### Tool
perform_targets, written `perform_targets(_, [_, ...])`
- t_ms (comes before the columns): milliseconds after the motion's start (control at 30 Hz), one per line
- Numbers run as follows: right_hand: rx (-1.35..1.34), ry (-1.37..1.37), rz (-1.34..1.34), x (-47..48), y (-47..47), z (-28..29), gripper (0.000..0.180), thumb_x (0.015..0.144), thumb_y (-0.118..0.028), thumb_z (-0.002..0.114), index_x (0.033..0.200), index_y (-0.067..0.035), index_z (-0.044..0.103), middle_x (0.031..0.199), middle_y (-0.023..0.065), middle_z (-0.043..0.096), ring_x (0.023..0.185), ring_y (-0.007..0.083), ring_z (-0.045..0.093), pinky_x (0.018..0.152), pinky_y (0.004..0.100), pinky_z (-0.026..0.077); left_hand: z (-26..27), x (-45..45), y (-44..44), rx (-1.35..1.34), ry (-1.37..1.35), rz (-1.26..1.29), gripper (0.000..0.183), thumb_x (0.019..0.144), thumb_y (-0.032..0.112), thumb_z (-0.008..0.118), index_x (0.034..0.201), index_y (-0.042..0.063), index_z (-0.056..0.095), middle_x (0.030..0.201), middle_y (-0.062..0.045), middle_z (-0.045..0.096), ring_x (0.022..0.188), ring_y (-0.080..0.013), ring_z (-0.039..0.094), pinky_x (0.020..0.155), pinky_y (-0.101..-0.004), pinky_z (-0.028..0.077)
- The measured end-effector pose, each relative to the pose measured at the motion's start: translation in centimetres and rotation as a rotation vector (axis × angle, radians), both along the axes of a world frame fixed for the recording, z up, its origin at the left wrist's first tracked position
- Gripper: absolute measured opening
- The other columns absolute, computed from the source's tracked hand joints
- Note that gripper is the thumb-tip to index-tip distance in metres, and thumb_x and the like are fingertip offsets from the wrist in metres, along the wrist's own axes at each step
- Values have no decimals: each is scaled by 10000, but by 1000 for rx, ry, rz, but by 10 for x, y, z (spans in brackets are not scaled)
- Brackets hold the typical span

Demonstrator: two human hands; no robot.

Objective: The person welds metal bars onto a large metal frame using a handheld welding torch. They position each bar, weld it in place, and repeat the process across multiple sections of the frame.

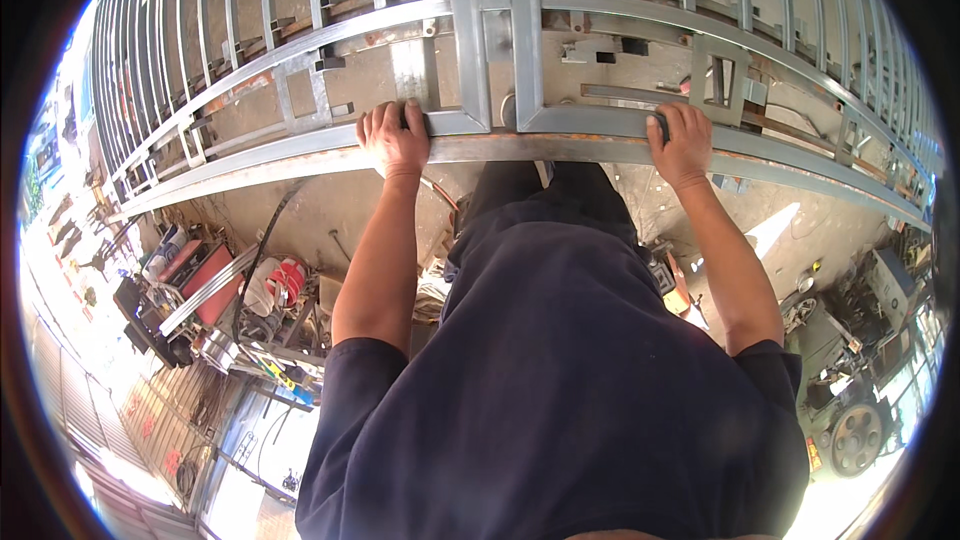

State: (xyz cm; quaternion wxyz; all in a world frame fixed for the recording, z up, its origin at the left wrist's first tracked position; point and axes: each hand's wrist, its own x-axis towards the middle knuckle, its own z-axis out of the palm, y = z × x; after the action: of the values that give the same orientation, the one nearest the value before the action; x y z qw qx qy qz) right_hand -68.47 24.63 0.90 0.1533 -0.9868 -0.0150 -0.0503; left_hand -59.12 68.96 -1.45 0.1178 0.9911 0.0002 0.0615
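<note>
Two welded frames of galvanised steel square tube with many parallel bars lie side by side before me. My left hand [394,139] is curled over the near rail of the left steel frame [315,139]. Over the near rail of the right steel frame [600,121] my right hand [681,142] is closed in the same way. A small dark thing shows beside each thumb, too covered to name. Along the near side, under the rails, runs a steel support beam [540,148] with rusty edges. Between the frames' inner uprights is a narrow gap.
Rusty steel bars [637,94] show beneath the frames above the concrete floor [300,217]. Behind me on the left are a red machine housing [201,274], a red-and-white bucket [287,280] and a dark cable [259,255]. A large wheel [856,439] stands behind on the right.
</note>
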Motion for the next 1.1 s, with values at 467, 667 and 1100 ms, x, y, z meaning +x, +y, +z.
perform_targets(467, [-12, 30, 7, -3, -3, -9, 187, 935, -206, 650, 1084, -96, 680, 1117, 96, 655, 1079, 343, 603, 964, 470, 484, 7, 1, 1, 15, 48, -51, 236, 950, 316, 601, 930, 120, 732, 1052, -65, 701, 1074, -315, 611, 1114, -482, 327])
perform_targets(667, [-7, 46, 2, -4, -3, -6, 184, 943, -199, 647, 1091, -94, 679, 1114, 100, 653, 1077, 344, 606, 964, 471, 484, 7, 1, -2, 16, 78, -43, 226, 938, 313, 610, 926, 122, 730, 1070, -66, 695, 1103, -321, 599, 1132, -500, 301])
perform_targets(1100, [-81, -22, -7, -15, -3, -14, 202, 923, -190, 660, 1074, -58, 681, 1137, 163, 647, 1115, 397, 586, 1030, 515, 454, 27, 6, 1, 4, 54, -76, 240, 944, 281, 573, 912, 79, 698, 1032, -182, 661, 1077, -372, 595, 1107, -553, 335])
